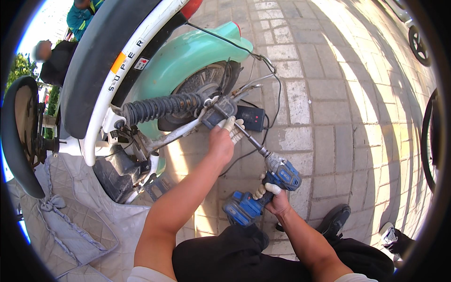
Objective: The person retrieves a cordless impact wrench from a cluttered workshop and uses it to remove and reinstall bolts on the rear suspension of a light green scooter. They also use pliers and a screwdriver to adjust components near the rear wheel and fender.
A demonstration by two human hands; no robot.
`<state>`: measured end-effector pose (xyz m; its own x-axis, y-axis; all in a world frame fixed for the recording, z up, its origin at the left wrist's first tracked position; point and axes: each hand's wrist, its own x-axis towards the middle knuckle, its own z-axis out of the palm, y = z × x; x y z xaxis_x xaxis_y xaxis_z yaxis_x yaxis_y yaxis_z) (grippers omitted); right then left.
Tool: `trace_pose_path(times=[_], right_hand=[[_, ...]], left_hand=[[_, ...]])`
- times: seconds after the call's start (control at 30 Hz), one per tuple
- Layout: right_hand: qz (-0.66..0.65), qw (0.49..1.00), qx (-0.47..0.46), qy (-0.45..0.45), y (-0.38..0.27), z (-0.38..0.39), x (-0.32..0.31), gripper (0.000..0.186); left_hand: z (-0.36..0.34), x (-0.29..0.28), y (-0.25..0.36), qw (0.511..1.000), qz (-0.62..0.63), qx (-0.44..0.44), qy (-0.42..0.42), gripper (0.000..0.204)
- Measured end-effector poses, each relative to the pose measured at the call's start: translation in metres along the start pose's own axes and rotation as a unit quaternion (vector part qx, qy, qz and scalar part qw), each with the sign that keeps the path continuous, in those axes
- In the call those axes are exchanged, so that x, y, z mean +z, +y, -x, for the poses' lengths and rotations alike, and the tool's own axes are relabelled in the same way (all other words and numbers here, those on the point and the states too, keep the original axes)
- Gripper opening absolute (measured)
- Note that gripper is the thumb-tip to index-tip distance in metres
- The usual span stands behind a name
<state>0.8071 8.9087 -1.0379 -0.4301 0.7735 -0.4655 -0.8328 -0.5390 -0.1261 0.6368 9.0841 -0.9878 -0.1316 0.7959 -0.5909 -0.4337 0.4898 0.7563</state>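
Note:
A blue cordless impact wrench (284,175) with a blue battery (242,208) is gripped by my right hand (273,197), fingers wrapped round its handle. From its nose a long metal extension bar (251,139) runs up and left to the hub area of a scooter's rear wheel (206,84). My left hand (229,133) is closed round this bar near its far end. White coverings sit on the fingers of both hands. Whether the bar's tip sits on a nut, I cannot make out. Beside the hub is a black shock absorber (162,108).
The scooter has a mint-green fender (176,58) and a white-and-black body panel (115,61). A black box (251,118) with a cable (278,101) lies on the paving. Quilted grey fabric (70,225) hangs at left. Other people and wheels show at the edges.

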Motion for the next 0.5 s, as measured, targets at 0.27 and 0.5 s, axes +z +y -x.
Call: trace_pose_path(times=[0.27, 0.5], right_hand=[[0.012, 1.000, -0.001, 0.009, 0.0027, -0.0022, -0.0038, 0.034], [0.005, 1.000, 0.005, 0.010, -0.0021, -0.0020, -0.0021, 0.037]], left_hand=[[-0.0017, -0.0012, 0.0001, 1.000, 0.004, -0.002, -0.001, 0.022], [-0.0024, -0.0020, -0.0012, 1.000, 0.011, -0.004, -0.007, 0.020]])
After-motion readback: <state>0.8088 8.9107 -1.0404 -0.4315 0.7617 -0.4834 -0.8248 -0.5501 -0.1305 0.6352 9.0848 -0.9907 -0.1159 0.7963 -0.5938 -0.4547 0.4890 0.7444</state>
